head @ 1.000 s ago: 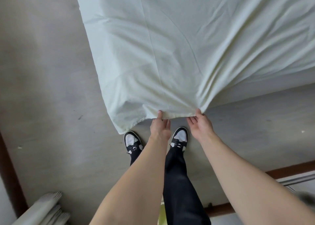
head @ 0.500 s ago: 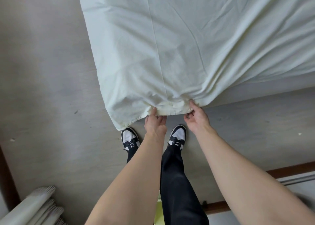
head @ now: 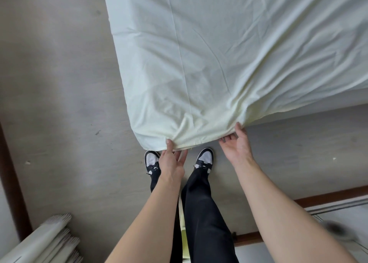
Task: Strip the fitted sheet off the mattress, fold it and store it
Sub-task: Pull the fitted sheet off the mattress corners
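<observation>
between both hands' fingers [head: 169, 144], sheet hem [head: 199, 141]

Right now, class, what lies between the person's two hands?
In the head view, the fitted sheet's hem spans from left hand to right hand; below it show bare floor and one shoe.

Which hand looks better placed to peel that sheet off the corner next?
Probably the left hand: its thumb pinches the fitted sheet hem right at the mattress corner; the right hand holds further along.
</observation>
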